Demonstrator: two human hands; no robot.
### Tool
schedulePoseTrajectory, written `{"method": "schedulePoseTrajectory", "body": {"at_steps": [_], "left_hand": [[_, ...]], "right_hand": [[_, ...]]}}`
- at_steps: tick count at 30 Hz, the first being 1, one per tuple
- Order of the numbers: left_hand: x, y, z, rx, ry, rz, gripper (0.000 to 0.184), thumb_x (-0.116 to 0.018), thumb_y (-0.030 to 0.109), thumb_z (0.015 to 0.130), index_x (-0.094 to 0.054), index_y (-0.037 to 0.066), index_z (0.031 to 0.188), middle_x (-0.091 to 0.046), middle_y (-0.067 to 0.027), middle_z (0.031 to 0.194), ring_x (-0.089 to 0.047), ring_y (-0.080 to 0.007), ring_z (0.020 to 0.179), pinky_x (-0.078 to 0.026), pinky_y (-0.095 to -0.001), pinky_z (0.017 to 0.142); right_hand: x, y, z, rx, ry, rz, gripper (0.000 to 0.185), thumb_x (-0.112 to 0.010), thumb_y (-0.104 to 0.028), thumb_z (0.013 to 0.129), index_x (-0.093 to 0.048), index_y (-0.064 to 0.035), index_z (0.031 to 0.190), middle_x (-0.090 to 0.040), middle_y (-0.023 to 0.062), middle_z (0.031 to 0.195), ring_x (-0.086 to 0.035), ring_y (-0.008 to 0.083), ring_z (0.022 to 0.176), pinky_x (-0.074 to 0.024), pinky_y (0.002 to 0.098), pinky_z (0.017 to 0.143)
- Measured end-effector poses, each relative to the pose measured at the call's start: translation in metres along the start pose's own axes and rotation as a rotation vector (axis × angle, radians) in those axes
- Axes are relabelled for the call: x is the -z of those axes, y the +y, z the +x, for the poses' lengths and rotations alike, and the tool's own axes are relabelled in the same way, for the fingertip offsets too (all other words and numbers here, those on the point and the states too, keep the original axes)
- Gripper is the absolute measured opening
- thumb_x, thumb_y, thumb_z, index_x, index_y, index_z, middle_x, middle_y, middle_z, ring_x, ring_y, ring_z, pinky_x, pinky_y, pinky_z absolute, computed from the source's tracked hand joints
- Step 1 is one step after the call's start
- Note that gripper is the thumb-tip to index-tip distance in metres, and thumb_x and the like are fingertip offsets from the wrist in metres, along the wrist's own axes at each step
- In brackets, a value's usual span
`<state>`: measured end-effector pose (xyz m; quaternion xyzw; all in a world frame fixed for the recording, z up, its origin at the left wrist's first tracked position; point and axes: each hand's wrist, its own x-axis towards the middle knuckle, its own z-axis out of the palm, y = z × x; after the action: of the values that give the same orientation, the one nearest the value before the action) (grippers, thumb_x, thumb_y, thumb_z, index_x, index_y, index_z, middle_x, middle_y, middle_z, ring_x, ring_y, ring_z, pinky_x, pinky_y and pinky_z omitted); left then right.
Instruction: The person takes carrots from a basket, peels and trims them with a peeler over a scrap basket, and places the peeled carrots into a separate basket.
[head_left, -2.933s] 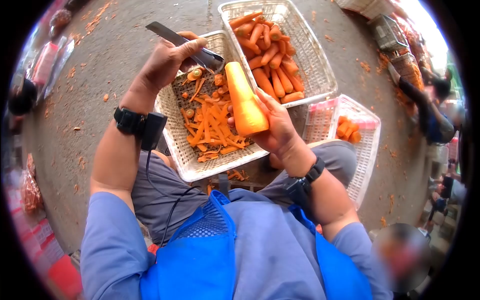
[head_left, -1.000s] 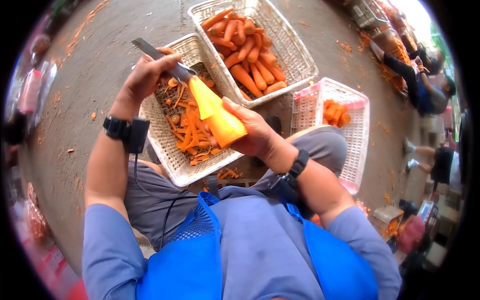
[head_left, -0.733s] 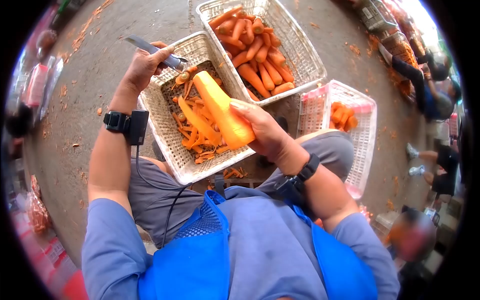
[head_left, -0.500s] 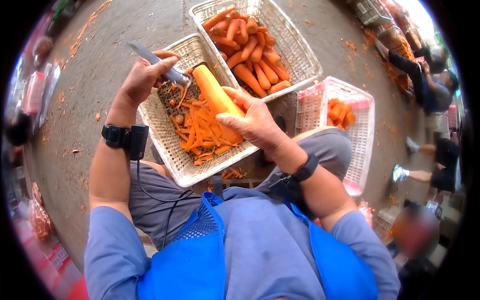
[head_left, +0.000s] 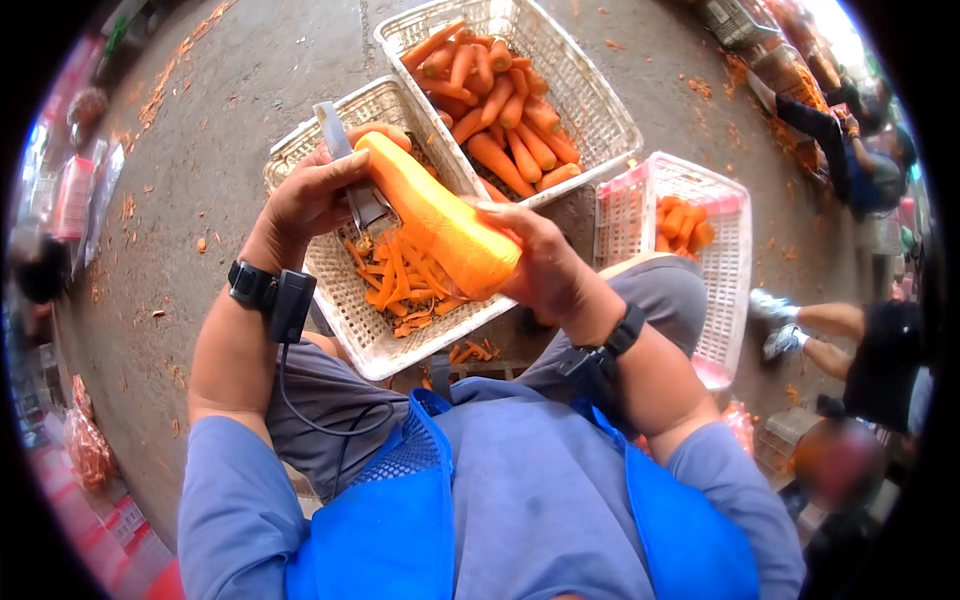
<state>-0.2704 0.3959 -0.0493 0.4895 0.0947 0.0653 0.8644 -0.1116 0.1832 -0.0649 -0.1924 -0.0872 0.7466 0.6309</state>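
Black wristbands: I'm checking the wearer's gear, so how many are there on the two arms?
2: the right wristband behind the right hand, and the left wristband behind the left hand on the carrot. Sleeves might hide others.

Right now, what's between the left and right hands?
In the head view, the large carrot spans the stretch from the left hand to the right hand; the peeler shows beside the carrot's narrow end.
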Motion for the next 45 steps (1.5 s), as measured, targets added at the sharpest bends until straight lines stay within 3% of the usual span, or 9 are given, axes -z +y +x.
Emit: {"method": "schedulePoseTrajectory", "body": {"at_steps": [4, 10, 13, 18, 21, 23, 25, 33, 45], "left_hand": [[0.010, -0.001, 0.002, 0.022, 0.119, 0.079, 0.046, -0.064, 0.030, 0.098, -0.054, 0.001, 0.132, -0.068, -0.0089, 0.106, -0.069, -0.0150, 0.092, -0.058, -0.0280, 0.086], [0.014, 0.017, -0.002, 0.186, 0.340, 0.631, 0.024, -0.056, 0.027, 0.099, -0.065, 0.006, 0.092, -0.064, -0.0001, 0.078, -0.058, -0.0094, 0.067, -0.045, -0.0236, 0.059], [0.013, -0.012, 0.001, 0.069, 0.115, 0.926, 0.025, -0.052, 0.023, 0.099, -0.064, 0.003, 0.091, -0.062, -0.0029, 0.074, -0.058, -0.0132, 0.068, -0.048, -0.0306, 0.062], [-0.042, -0.049, 0.001, 0.015, 0.137, 1.472, 0.013, -0.061, 0.015, 0.089, -0.062, 0.002, 0.091, -0.066, -0.0248, 0.083, -0.063, -0.0458, 0.083, -0.051, -0.0510, 0.072], [-0.076, -0.037, 0.005, 0.171, 0.159, 1.480, 0.017, -0.066, 0.013, 0.083, -0.063, 0.001, 0.095, -0.065, -0.0217, 0.077, -0.064, -0.0407, 0.073, -0.052, -0.0457, 0.068], [-0.064, -0.040, 0.003, 0.159, 0.108, 1.103, 0.021, -0.071, 0.007, 0.079, -0.062, -0.001, 0.096, -0.062, -0.0048, 0.072, -0.060, -0.0134, 0.065, -0.047, -0.0282, 0.060], [-0.063, -0.030, 0.005, 0.294, 0.027, 0.722, 0.020, -0.071, 0.008, 0.082, -0.062, 0.000, 0.097, -0.061, -0.0017, 0.074, -0.060, -0.0093, 0.066, -0.047, -0.0252, 0.059], [-0.070, -0.021, 0.023, 0.081, 0.077, 0.632, 0.016, -0.051, 0.011, 0.103, -0.063, 0.002, 0.109, -0.063, -0.0045, 0.068, -0.059, -0.0112, 0.058, -0.047, -0.0241, 0.055], [-0.235, -0.024, 0.179, -0.283, -0.265, 1.181, 0.005, -0.062, 0.004, 0.094, -0.062, 0.000, 0.090, -0.054, -0.0086, 0.063, -0.054, -0.0158, 0.055, -0.043, -0.0321, 0.053]], "right_hand": [[0.011, 0.000, -0.001, -0.119, -0.135, 0.000, 0.049, -0.056, -0.027, 0.098, -0.050, 0.0053, 0.134, -0.067, 0.0163, 0.110, -0.070, 0.0225, 0.089, -0.0601, 0.0361, 0.068], [-0.003, -0.006, 0.000, 0.178, 0.294, -0.595, 0.058, -0.074, -0.033, 0.087, -0.056, 0.0045, 0.127, -0.067, 0.0101, 0.098, -0.067, 0.0152, 0.074, -0.0573, 0.0283, 0.062], [0.015, 0.005, 0.006, 0.296, 0.490, -0.979, 0.062, -0.083, -0.039, 0.079, -0.062, 0.0040, 0.118, -0.067, 0.0076, 0.094, -0.065, 0.0110, 0.074, -0.0540, 0.0266, 0.060], [0.016, 0.018, 0.013, 0.238, 0.642, -1.213, 0.049, -0.080, -0.038, 0.084, -0.066, 0.0009, 0.111, -0.068, 0.0079, 0.093, -0.065, 0.0131, 0.081, -0.0537, 0.0297, 0.070], [0.021, 0.020, 0.014, 0.243, 0.635, -1.020, 0.040, -0.073, -0.032, 0.089, -0.065, 0.0008, 0.110, -0.067, 0.0081, 0.088, -0.065, 0.0145, 0.073, -0.0538, 0.0296, 0.065], [0.011, 0.010, 0.005, 0.244, 0.620, -0.910, 0.038, -0.072, -0.028, 0.090, -0.064, 0.0014, 0.113, -0.066, 0.0079, 0.088, -0.065, 0.0136, 0.072, -0.0539, 0.0280, 0.063], [0.011, 0.001, 0.001, 0.270, 0.568, -0.812, 0.041, -0.075, -0.025, 0.085, -0.062, 0.0015, 0.114, -0.066, 0.0084, 0.090, -0.064, 0.0129, 0.073, -0.0535, 0.0268, 0.064], [-0.025, -0.070, -0.081, 0.451, 0.442, -0.566, 0.063, -0.086, -0.025, 0.069, -0.056, 0.0067, 0.115, -0.063, 0.0073, 0.093, -0.061, 0.0118, 0.075, -0.0508, 0.0226, 0.069], [0.010, -0.095, -0.250, 0.865, 0.901, -0.560, 0.058, -0.077, -0.026, 0.078, -0.053, 0.0058, 0.120, -0.061, 0.0079, 0.100, -0.062, 0.0122, 0.080, -0.0536, 0.0251, 0.063]]}}
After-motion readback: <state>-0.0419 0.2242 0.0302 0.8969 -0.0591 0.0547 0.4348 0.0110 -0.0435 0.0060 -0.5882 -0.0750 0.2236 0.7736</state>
